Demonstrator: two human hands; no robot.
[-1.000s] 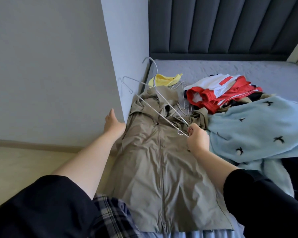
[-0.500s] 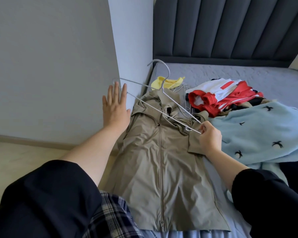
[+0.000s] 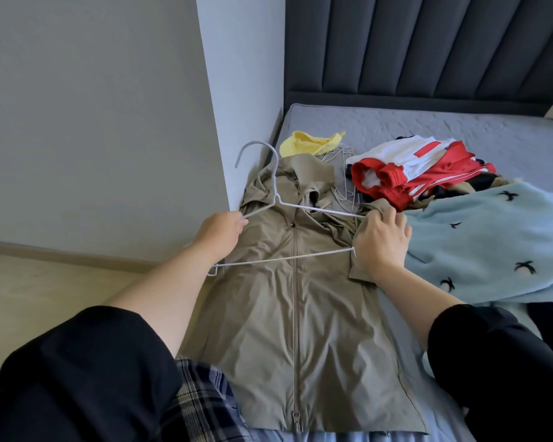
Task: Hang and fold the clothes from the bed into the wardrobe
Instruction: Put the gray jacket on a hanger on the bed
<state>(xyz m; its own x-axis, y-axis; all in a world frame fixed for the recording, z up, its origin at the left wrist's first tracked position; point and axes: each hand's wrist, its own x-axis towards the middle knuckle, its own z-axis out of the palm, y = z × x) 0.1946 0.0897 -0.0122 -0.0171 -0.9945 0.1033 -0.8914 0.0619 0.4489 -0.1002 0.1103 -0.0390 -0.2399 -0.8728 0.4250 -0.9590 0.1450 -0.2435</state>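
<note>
A khaki zip-up jacket (image 3: 300, 314) lies flat, front up, along the left edge of the bed (image 3: 428, 129). A grey wire hanger (image 3: 284, 258) lies across its chest, hook pointing away toward the wall. My left hand (image 3: 219, 232) grips the hanger's left shoulder wire. My right hand (image 3: 382, 242) holds the hanger's right end and pinches the jacket's right shoulder fabric there.
A grey wall corner (image 3: 233, 122) stands right beside the bed's left edge. A yellow garment (image 3: 310, 143), spare hangers (image 3: 342, 173), a red and white pile (image 3: 415, 167) and a light blue garment with black marks (image 3: 492, 240) lie on the bed. The dark padded headboard (image 3: 428, 43) rises behind.
My left hand came down off the wall and closed on the hanger's left side. The hanger has been turned and lowered flat across the jacket; my right hand now also grips the shoulder fabric.
</note>
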